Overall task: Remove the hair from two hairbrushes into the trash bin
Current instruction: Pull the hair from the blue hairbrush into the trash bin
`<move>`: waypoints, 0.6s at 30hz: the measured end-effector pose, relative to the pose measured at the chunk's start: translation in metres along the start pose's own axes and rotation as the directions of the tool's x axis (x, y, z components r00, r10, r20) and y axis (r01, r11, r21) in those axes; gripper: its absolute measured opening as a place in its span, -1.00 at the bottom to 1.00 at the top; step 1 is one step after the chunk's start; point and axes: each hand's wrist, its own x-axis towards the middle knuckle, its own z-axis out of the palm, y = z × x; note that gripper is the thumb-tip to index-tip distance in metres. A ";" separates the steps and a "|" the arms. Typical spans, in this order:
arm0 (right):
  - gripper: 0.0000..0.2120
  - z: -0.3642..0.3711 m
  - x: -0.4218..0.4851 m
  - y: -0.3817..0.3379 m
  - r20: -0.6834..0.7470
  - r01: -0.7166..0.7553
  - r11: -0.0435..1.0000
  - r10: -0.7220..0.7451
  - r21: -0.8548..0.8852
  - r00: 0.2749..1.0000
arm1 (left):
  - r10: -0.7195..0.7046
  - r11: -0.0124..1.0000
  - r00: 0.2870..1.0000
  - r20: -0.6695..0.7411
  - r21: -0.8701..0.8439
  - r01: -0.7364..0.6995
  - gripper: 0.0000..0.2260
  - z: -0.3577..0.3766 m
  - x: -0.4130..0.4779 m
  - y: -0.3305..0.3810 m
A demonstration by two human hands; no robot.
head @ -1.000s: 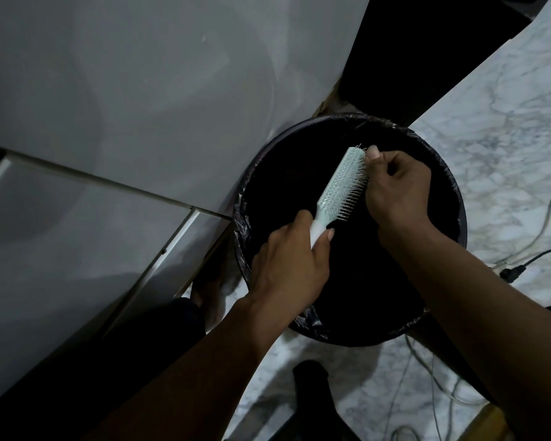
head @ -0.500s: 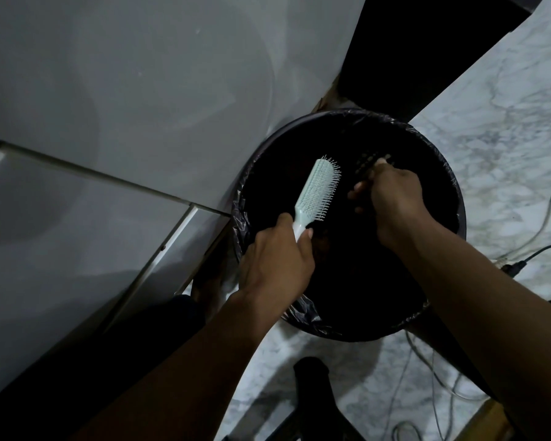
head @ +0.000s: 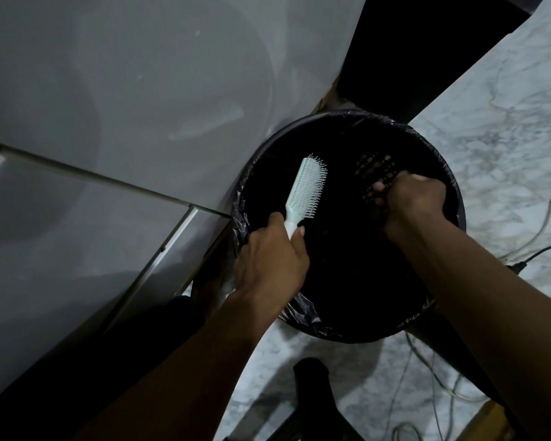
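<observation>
A pale mint hairbrush (head: 306,189) points up and away over the round black trash bin (head: 452,198), which is lined with a dark plastic bag. My left hand (head: 272,259) grips the brush by its handle at the bin's left rim, bristles facing right. My right hand (head: 411,198) hovers inside the bin's right side with its fingers pinched together. Whether it holds hair is hidden in the dark. The bin's perforated wall (head: 374,167) shows just past those fingers.
A white cabinet or appliance panel (head: 124,106) fills the left and top. The floor (head: 506,106) is marble tile. Loose cables (head: 541,249) trail right of the bin and below it. A dark object (head: 312,386) stands on the floor near my feet.
My right hand has pulled away from the bristles to the right side of the bin. My left hand has swung the brush left and lower.
</observation>
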 end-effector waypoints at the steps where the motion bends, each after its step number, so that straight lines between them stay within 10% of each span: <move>1: -0.92 -0.001 0.001 0.001 0.004 0.001 1.000 -0.001 -0.020 1.000 | 0.001 1.000 1.000 -0.003 -0.003 -0.001 -0.73 0.000 0.000 0.000; 9: -0.75 0.008 -0.026 0.011 0.484 0.196 0.973 -0.115 -0.121 0.867 | 0.107 0.994 0.994 0.032 -0.008 -0.107 -0.75 0.002 -0.002 0.002; 18: -0.85 0.004 -0.020 0.008 0.349 0.512 0.847 -0.441 -0.143 0.827 | 0.222 0.947 0.972 0.075 -0.253 -0.196 -0.76 0.013 -0.003 -0.001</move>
